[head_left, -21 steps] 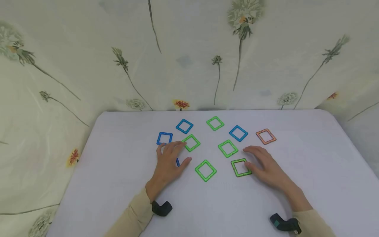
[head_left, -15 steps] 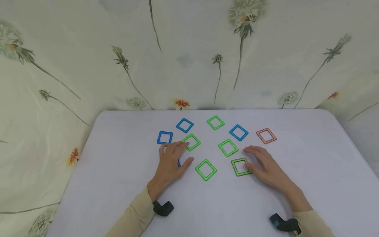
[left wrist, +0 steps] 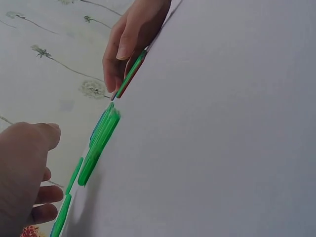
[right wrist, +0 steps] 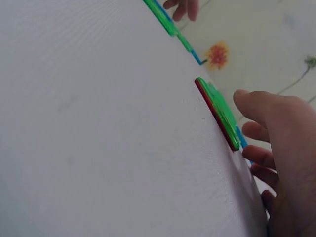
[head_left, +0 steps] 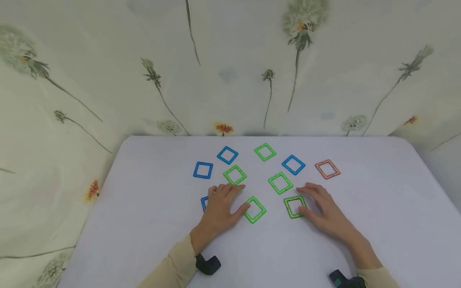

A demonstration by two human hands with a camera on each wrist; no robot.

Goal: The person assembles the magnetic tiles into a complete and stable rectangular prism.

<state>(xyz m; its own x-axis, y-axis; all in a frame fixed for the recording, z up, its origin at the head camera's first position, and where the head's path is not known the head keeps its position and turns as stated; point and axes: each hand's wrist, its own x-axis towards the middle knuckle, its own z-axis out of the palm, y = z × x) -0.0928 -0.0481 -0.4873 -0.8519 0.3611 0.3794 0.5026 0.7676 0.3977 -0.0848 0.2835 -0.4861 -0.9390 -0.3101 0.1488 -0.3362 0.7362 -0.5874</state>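
Observation:
My left hand (head_left: 221, 210) hovers low over the white table with thumb and fingers spread, holding nothing. Its thumb tip overlaps the edge of a green square magnetic tile (head_left: 260, 203) in the head view; touching or apart, I cannot tell. Partly hidden behind that hand lies a blue square tile (head_left: 203, 204). Another green tile (head_left: 229, 169) lies just beyond its fingertips. My right hand (head_left: 325, 210) is held with thumb and fingers apart beside a green tile (head_left: 287, 208), which has a red layer (right wrist: 217, 116) beneath it. A gap shows between that thumb and the tile in the right wrist view.
Farther back on the white table (head_left: 144, 224) lie more frame-like square tiles: green ones (head_left: 274, 176) (head_left: 260, 147), blue ones (head_left: 288, 160) (head_left: 222, 151) (head_left: 203, 163), and an orange one (head_left: 321, 167). A flower-printed cloth (head_left: 230, 96) hangs behind the table.
My left hand has moved right and nearer to me, away from the left blue tiles and toward the front green tile. My right hand stays almost still. The head view has shifted slightly.

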